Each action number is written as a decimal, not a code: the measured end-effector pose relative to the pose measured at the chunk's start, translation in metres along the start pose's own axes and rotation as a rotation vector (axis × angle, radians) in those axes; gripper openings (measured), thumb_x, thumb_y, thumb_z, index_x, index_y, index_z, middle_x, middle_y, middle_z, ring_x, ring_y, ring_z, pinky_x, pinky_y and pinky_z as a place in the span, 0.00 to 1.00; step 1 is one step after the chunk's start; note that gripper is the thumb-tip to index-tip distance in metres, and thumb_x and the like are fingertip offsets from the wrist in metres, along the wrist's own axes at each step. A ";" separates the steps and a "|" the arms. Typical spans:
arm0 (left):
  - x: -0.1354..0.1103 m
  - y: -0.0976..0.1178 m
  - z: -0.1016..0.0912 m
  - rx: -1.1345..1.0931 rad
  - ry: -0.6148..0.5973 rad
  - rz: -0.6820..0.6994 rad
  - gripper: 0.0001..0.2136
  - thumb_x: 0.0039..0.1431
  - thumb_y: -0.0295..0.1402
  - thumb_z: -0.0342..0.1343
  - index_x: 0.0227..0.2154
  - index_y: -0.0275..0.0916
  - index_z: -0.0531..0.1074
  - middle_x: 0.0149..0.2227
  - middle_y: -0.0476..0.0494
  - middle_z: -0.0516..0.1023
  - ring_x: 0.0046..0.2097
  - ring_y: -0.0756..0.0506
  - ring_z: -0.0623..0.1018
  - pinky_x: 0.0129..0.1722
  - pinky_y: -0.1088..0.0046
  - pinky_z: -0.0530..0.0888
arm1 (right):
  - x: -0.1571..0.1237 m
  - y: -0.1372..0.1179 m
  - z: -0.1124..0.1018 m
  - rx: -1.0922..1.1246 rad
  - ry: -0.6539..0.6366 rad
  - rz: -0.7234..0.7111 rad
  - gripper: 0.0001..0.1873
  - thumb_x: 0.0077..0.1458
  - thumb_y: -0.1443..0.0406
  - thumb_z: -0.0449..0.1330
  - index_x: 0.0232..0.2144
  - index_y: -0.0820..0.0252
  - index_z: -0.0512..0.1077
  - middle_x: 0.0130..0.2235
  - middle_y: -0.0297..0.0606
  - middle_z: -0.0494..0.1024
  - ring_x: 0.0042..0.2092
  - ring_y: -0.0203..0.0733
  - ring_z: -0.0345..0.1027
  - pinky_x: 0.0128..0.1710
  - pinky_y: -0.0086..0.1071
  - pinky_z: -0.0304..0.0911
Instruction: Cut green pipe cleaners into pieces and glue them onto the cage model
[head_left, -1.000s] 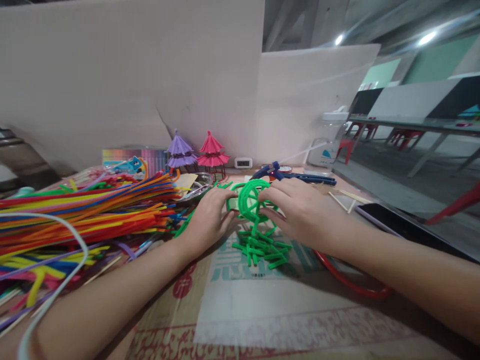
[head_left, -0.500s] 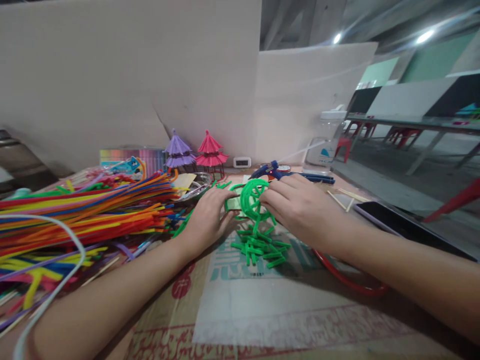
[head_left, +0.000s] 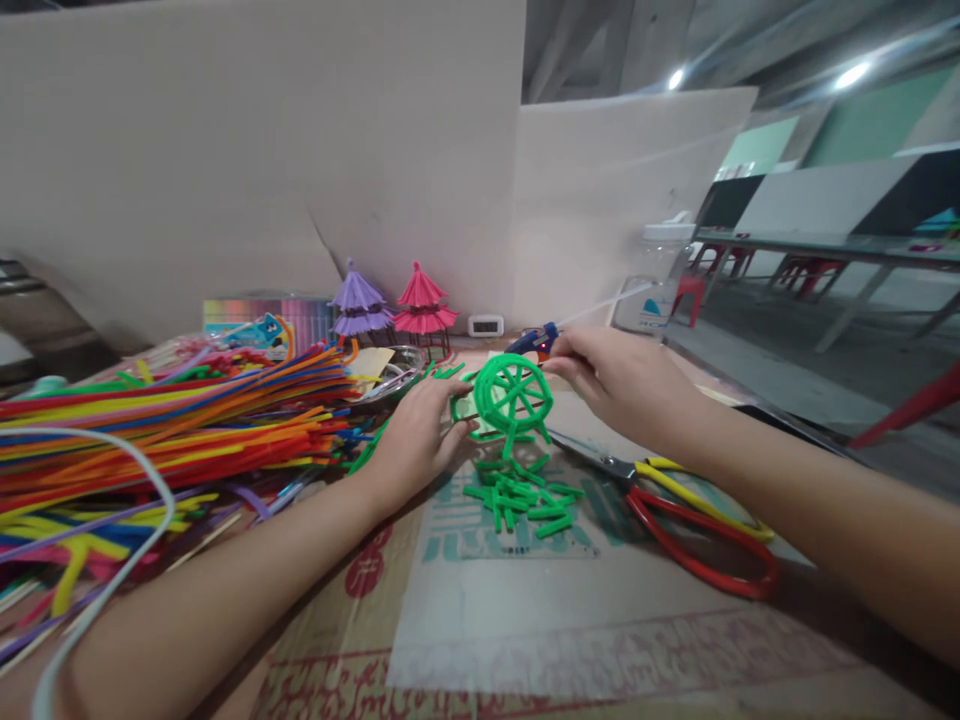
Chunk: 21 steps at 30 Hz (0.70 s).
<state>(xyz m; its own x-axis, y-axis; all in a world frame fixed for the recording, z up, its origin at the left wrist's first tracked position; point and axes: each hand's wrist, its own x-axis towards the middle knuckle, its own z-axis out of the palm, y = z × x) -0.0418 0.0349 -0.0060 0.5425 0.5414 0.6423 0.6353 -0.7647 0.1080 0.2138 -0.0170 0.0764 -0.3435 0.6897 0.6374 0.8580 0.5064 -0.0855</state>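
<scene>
My left hand (head_left: 420,425) is closed on the left side of a green pipe-cleaner wheel (head_left: 513,395), between thumb and fingers. The wheel has a thick rim with spokes and short legs, and is held upright. A second green part shows behind it, partly hidden by the fingers. My right hand (head_left: 611,375) is pinched just right of the rim, apart from it; whatever lies in the fingertips is too small to make out. Below the wheel lies a pile of short green pipe-cleaner pieces (head_left: 517,500) on a translucent sheet (head_left: 480,630).
Scissors (head_left: 660,510) with red and yellow handles lie under my right forearm. Pipe-cleaner bundles (head_left: 172,420) fill the left. Behind stand purple (head_left: 360,300) and pink (head_left: 422,300) pavilion models, a small digital clock (head_left: 486,326), a blue glue gun (head_left: 541,338) and a clear bottle (head_left: 652,275).
My right hand has moved off the wheel, to the right and slightly up, uncovering its spokes and the scissors. My left hand keeps its grip almost unmoved.
</scene>
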 end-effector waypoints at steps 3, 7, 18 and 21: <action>0.000 -0.002 0.003 -0.031 0.001 -0.061 0.17 0.61 0.34 0.55 0.52 0.39 0.63 0.48 0.38 0.73 0.51 0.39 0.73 0.51 0.57 0.72 | 0.002 0.014 0.012 0.143 -0.056 0.072 0.18 0.65 0.58 0.47 0.26 0.57 0.66 0.24 0.34 0.69 0.26 0.38 0.59 0.27 0.33 0.49; -0.001 -0.004 0.006 -0.112 -0.015 -0.154 0.19 0.60 0.37 0.55 0.53 0.39 0.64 0.50 0.38 0.73 0.52 0.39 0.74 0.51 0.58 0.73 | -0.007 0.030 0.055 0.567 -0.032 0.277 0.20 0.65 0.54 0.44 0.32 0.60 0.68 0.25 0.31 0.67 0.28 0.37 0.62 0.30 0.31 0.57; 0.000 0.005 0.000 -0.073 0.012 -0.080 0.19 0.57 0.36 0.59 0.50 0.41 0.65 0.48 0.41 0.74 0.51 0.39 0.74 0.52 0.58 0.71 | -0.018 0.020 0.078 0.989 -0.180 0.262 0.17 0.49 0.58 0.63 0.41 0.58 0.73 0.38 0.37 0.80 0.40 0.45 0.73 0.42 0.38 0.68; 0.001 0.008 -0.001 -0.105 -0.009 -0.095 0.19 0.57 0.36 0.60 0.50 0.41 0.65 0.47 0.41 0.75 0.50 0.40 0.75 0.51 0.59 0.71 | -0.020 0.019 0.078 0.871 -0.166 0.239 0.09 0.50 0.61 0.60 0.34 0.58 0.73 0.32 0.36 0.80 0.33 0.42 0.73 0.36 0.35 0.69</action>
<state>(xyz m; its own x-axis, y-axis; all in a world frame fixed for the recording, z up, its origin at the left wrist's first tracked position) -0.0366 0.0287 -0.0035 0.4874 0.6161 0.6187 0.6234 -0.7417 0.2474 0.2073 0.0189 0.0021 -0.3026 0.8576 0.4160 0.3454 0.5054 -0.7907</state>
